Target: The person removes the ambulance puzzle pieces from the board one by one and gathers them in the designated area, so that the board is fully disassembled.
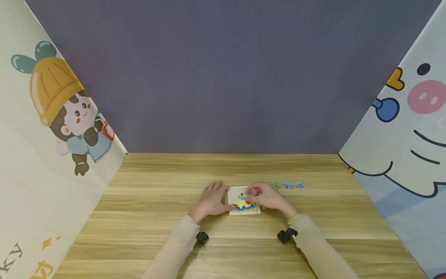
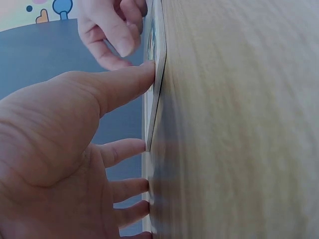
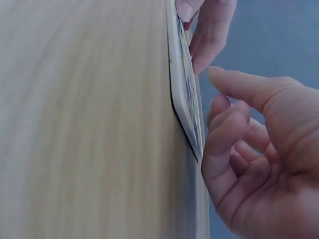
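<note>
A small flat puzzle board [image 1: 245, 212] with a pale frame lies on the table, showing a yellow vehicle with blue wheels. My left hand [image 1: 213, 199] rests at its left side. In the left wrist view, the straight thumb [image 2: 127, 82] touches the board's edge, while the spread fingers [image 2: 127, 190] reach down to the tabletop. Over the board's right side hovers my right hand [image 1: 266, 195], its fingers loosely bent. The right wrist view shows a gap between thumb [image 3: 239, 84] and fingers, with nothing visible between them. The right hand covers part of the picture.
Several colourful pieces [image 1: 294, 185] lie in a row behind and to the right of the right hand, which partly hides them. The wooden table [image 1: 167, 170] meets a dark back wall [image 1: 230, 77], with cartoon-printed panels on both sides.
</note>
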Available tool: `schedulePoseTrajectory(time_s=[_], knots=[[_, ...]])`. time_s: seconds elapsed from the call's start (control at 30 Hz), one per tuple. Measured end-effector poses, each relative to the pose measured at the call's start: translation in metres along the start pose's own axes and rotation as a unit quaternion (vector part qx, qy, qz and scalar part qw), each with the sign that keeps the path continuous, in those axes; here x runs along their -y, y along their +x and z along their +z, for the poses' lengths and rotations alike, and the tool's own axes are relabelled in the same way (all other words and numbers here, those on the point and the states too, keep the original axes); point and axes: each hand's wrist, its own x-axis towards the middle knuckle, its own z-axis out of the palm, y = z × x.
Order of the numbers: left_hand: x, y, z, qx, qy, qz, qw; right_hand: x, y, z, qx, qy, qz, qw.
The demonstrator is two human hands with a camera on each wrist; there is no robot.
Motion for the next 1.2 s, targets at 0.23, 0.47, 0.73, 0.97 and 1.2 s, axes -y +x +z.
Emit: schedulePoseTrajectory(time_s=[0.23,0.47,0.73,0.97,1.2], knots=[[-0.001,0.004,0.0,0.0,-0.008,0.0,1.0,0.0,0.01,0.004,0.039,-0.042,0.006,0.9984],[0.0,0.009,0.001,-0.003,-0.013,-0.005,0.9999,0.0,0.014,0.002,0.048,-0.036,0.01,0.9982],[-0.001,0.013,0.0,-0.005,-0.017,-0.004,0.9998,-0.001,0.019,-0.001,0.03,-0.048,-0.003,0.9984],[-0.004,0.018,-0.001,-0.007,-0.014,-0.006,0.9999,-0.001,0.023,-0.004,0.011,-0.061,0.002,0.9981],[-0.006,0.022,0.0,-0.008,-0.011,-0.011,0.9999,-0.003,0.025,-0.008,0.002,-0.068,-0.012,0.9976]])
